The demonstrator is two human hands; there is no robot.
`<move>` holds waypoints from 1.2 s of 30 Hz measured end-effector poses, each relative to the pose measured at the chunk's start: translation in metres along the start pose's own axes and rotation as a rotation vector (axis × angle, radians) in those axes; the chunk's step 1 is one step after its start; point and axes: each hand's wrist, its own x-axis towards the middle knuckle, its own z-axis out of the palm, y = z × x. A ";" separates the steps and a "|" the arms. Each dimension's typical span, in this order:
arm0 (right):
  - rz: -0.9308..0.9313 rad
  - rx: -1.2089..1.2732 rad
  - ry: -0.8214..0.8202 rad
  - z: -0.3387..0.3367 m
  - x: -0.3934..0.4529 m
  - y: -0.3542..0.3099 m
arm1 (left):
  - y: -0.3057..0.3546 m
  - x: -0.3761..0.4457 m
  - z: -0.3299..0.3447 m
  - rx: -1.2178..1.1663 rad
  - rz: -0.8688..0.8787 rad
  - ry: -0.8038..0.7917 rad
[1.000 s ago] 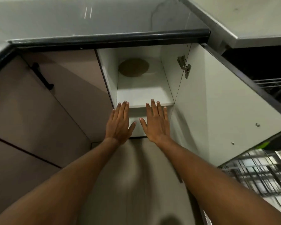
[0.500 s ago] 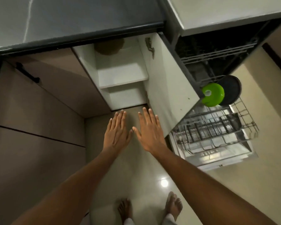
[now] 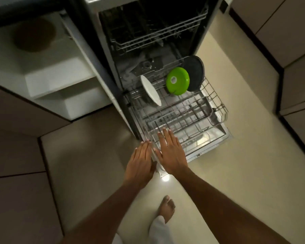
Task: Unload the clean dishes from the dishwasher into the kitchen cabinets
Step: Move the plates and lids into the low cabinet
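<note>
Both hands were held flat and empty, fingers straight and together: the left hand (image 3: 141, 162) beside the near left corner of the pulled-out lower rack (image 3: 217, 104), the right hand (image 3: 172, 152) over its near edge. The step in hand was judged to be the reach for the next dish. A forward reach past bare tines was called for, then a grip on a rim. Three dishes were left, standing on edge at the rack's far end: a white plate (image 3: 151, 90), a green plate (image 3: 177, 81) and a dark plate (image 3: 195, 72) behind it. The cabinet (image 3: 60, 80) beside the dishwasher stood open.
</note>
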 end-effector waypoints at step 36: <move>-0.026 -0.158 0.324 -0.568 0.189 0.096 | 0.177 0.321 -0.452 0.143 -0.126 0.439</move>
